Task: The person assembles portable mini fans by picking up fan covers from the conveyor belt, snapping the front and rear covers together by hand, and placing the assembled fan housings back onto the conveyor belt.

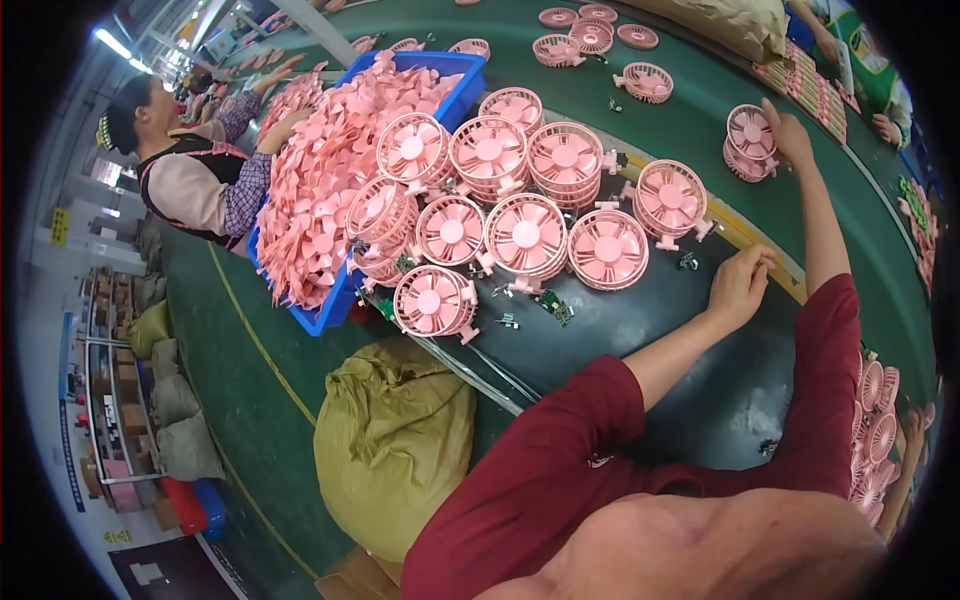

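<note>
My right hand (789,138) reaches over the green belt and grips the edge of a short stack of pink fan housings (750,134). Closer to me, above the dark tabletop, my left hand (740,288) has its fingers curled together; whatever they may hold is hidden. Left of it stands a stack of pink fans (670,198), beside a bigger cluster of stacked pink fans (526,234) with blades and round hubs inside their cages. A small metal part (688,261) lies on the tabletop near my left hand.
A blue bin (435,68) heaped with pink fan blades (335,180) stands left of the stacks. Loose circuit boards (555,307) lie on the tabletop (620,330). Other pink housings (646,83) rest on the belt. A yellow-green sack (395,440) is on the floor; a co-worker (195,165) sits beyond.
</note>
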`<state>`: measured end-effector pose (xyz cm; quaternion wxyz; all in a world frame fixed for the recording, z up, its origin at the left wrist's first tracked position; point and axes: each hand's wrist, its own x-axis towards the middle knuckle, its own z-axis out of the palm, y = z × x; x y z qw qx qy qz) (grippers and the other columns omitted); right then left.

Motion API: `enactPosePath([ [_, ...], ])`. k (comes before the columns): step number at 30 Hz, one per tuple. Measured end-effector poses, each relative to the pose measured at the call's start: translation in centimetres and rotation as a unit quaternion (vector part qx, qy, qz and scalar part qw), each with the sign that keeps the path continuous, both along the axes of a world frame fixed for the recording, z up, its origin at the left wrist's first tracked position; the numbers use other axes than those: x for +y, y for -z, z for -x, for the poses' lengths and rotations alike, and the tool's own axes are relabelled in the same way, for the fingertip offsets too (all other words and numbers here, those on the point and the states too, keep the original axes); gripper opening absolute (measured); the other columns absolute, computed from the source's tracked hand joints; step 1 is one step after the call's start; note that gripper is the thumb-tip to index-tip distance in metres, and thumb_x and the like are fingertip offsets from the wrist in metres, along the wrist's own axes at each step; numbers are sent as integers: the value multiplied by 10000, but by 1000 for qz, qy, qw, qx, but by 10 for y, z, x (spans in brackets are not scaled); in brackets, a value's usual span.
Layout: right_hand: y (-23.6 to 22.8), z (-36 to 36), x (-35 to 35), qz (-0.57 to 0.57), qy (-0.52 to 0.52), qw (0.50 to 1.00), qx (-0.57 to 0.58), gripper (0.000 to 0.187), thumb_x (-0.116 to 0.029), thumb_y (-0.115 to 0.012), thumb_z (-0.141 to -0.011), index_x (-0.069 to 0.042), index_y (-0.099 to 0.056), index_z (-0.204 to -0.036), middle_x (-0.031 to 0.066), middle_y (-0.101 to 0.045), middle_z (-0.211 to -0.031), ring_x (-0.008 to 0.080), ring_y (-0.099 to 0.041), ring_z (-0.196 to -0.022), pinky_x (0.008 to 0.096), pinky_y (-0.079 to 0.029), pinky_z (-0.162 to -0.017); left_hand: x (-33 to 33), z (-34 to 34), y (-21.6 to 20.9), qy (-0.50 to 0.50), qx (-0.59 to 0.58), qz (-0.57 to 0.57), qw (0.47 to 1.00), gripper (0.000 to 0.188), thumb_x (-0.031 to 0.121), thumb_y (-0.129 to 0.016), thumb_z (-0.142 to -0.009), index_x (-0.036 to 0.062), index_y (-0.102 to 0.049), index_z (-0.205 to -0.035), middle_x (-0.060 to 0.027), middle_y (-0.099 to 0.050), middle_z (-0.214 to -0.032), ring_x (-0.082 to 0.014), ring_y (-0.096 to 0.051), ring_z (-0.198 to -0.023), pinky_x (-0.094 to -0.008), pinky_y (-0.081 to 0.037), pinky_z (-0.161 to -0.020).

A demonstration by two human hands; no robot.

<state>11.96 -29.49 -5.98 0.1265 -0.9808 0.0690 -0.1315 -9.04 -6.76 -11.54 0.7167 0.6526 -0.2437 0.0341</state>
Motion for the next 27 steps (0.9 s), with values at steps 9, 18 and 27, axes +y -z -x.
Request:
enactPosePath([
  [9,10,22,-11,-113,-29,992,43,508,-492,-623,-860,5,-707,-930,169,-690,-783,260,-685,-768,384,-524,-716,-4,-2,-5,12,0,-1,1000,181,-8,-514,-894,19,-572,-1063,-106,-672,-879,-213,-663,-684,-310,-530,-646],
  [18,5,24,-22,-214,46,965,142,272,-237,-646,-865,33,-681,-874,111,-643,-667,216,-647,-513,357,-552,-421,-3,-2,-4,27,5,-28,999,167,14,-513,-915,22,-570,-1072,-96,-675,-895,-203,-669,-693,-302,-532,-633],
  [27,-29,-2,37,-245,-87,963,68,307,-267,-599,-890,-45,-638,-682,2,-560,-569,89,-481,-426,268,-390,-367,-4,0,-4,13,-13,-28,999,162,12,-527,-902,31,-579,-1055,-108,-678,-872,-221,-672,-684,-332,-527,-624],
])
